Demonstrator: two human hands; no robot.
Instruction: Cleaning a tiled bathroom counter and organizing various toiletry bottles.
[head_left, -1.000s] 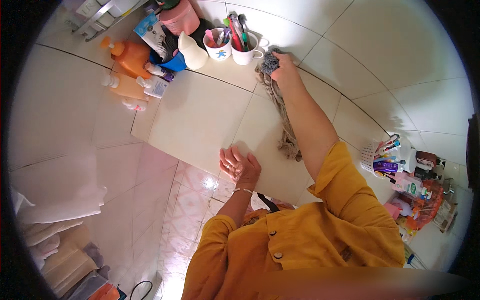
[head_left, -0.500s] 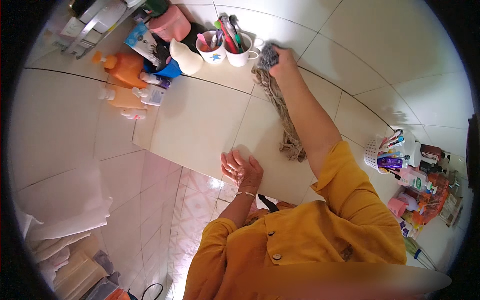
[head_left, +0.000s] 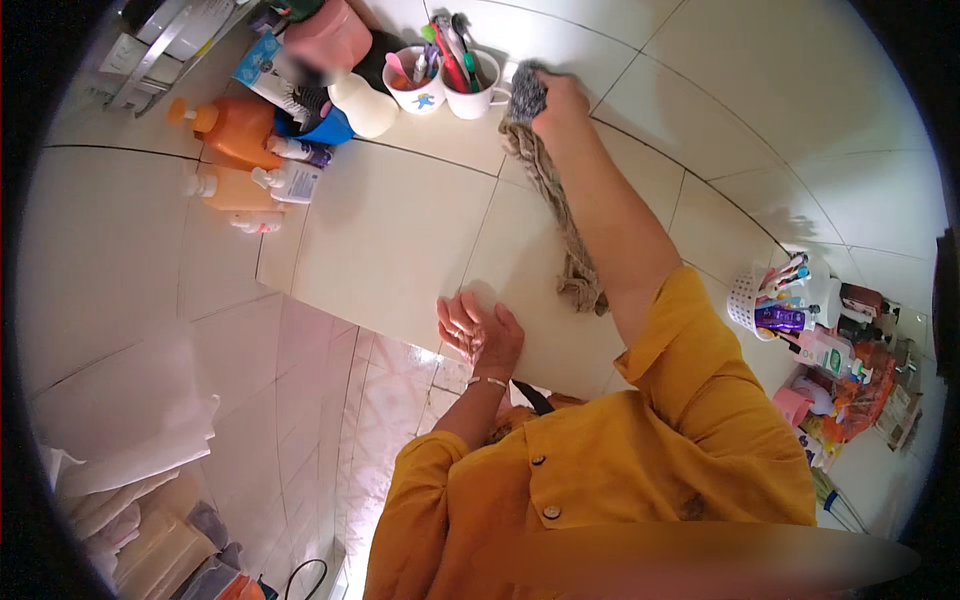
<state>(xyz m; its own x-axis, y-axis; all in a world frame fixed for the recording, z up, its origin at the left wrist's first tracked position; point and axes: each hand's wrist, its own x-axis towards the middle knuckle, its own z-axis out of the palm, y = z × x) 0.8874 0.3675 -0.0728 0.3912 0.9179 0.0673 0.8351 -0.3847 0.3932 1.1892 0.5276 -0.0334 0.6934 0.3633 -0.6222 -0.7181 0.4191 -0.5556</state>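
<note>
My right hand [head_left: 562, 106] reaches to the back of the tiled counter [head_left: 390, 240], its fingers closed on a bunched grey speckled cloth [head_left: 526, 92]. A long, twisted brown rag [head_left: 560, 210] trails from beneath the cloth toward me, beside my forearm; whether the two are one piece I cannot tell. Just left of the grey cloth stands a white mug [head_left: 474, 103] with toothbrushes in it. A second white mug [head_left: 416, 99] with a blue figure is next to that one. My left hand [head_left: 488, 335] rests at the counter's front edge, fingers slightly bent and apart, holding nothing.
Orange pump bottles [head_left: 240, 132], a cream rounded container [head_left: 364, 106] and a blue tub [head_left: 328, 127] crowd the back left. On the right stand a white perforated basket [head_left: 742, 300] and several bottles. Tiled wall [head_left: 740, 80] rises behind the counter.
My right hand and the grey cloth have shifted slightly up and left, closer beside the mug's handle. My left hand stays at the counter's edge. The whole view has shifted a little.
</note>
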